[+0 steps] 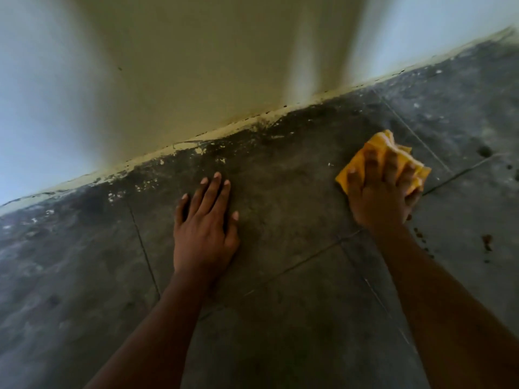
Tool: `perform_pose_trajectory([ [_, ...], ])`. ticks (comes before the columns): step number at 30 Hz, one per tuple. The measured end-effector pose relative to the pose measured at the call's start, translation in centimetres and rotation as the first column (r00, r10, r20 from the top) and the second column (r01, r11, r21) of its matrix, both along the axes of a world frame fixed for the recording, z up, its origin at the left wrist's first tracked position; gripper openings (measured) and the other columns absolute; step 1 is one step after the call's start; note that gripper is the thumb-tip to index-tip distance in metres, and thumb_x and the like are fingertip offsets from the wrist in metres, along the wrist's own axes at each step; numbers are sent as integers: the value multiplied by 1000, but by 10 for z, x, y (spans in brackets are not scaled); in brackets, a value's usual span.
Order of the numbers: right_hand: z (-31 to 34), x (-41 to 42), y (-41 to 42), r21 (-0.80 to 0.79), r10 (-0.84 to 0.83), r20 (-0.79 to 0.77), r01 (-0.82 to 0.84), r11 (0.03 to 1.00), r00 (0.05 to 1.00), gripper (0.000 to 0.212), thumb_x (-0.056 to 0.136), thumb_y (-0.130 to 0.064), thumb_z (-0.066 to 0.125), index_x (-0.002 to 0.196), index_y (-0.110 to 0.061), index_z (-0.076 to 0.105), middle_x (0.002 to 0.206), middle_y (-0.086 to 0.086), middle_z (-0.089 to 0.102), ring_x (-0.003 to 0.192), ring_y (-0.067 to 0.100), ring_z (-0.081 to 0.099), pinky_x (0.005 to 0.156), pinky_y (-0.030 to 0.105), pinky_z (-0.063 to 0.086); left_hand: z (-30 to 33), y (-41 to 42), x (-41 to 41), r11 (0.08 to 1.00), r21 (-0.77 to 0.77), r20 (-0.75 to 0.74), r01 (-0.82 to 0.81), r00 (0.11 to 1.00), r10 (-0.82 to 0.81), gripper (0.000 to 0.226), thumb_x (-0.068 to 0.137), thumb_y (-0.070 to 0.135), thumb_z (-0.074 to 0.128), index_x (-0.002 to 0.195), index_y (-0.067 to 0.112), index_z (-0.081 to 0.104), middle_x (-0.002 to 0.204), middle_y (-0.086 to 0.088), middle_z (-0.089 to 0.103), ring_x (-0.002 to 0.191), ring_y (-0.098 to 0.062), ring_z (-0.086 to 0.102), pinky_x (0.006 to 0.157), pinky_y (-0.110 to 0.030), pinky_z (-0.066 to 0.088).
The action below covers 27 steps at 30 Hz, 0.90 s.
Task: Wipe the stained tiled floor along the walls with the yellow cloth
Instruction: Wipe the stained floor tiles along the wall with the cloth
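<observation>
The dark grey tiled floor is stained, with pale smears and dark blotches thickest along the wall's foot. My right hand presses the crumpled yellow cloth flat on a tile at the right, a short way out from the wall; the cloth shows past my fingertips and thumb. My left hand lies palm down on the floor in the middle, fingers spread, holding nothing.
A cream wall runs diagonally across the top, its painted base chipped and flaking where it meets the floor. Dark brown spots dot the tiles at the right. Grout lines cross between the hands.
</observation>
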State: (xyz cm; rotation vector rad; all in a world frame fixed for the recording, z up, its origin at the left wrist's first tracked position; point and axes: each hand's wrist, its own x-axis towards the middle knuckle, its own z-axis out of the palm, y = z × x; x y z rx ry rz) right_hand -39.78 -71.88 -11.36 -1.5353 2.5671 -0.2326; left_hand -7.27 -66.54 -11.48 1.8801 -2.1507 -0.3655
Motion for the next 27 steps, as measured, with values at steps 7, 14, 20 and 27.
perform_pose_trajectory([
  [7, -8, 19, 68, 1, 209, -72, -209, 978, 975, 68, 96, -70, 17, 160, -50, 21, 175, 1, 10, 159, 43, 3, 120, 73, 4, 1, 0, 1, 1000, 5, -13, -6, 1000, 6, 69, 105, 51, 26, 168, 27, 15, 177, 7, 7, 164, -12, 0, 133, -47, 6],
  [14, -5, -30, 32, 5, -159, 38, 159, 987, 987, 68, 94, -74, 20, 158, -51, 25, 175, 1, 6, 159, 43, -5, 119, 76, 3, -5, -4, -1, 1000, -13, 6, -7, 1000, 7, 68, 105, 54, 24, 168, 28, 18, 177, 8, 8, 164, -13, 2, 132, -47, 6],
  [20, -11, 11, 120, -31, 124, -44, -126, 992, 991, 63, 96, -71, 26, 157, -55, 27, 175, -2, 12, 160, 41, 3, 122, 69, 4, 3, 4, -5, 999, 27, 35, -26, 999, 25, 71, 104, 56, 19, 168, 26, 15, 178, 5, 5, 164, -16, -1, 132, -47, 4],
  [27, 7, -19, 91, 65, -276, 110, 270, 961, 955, 61, 97, -75, 18, 156, -61, 16, 175, -2, -2, 159, 40, -13, 119, 76, 1, 2, 99, -80, 994, 66, -60, -83, 994, 87, 78, 96, 58, 36, 166, 24, 29, 178, 4, -5, 165, -20, -5, 133, -48, 5],
])
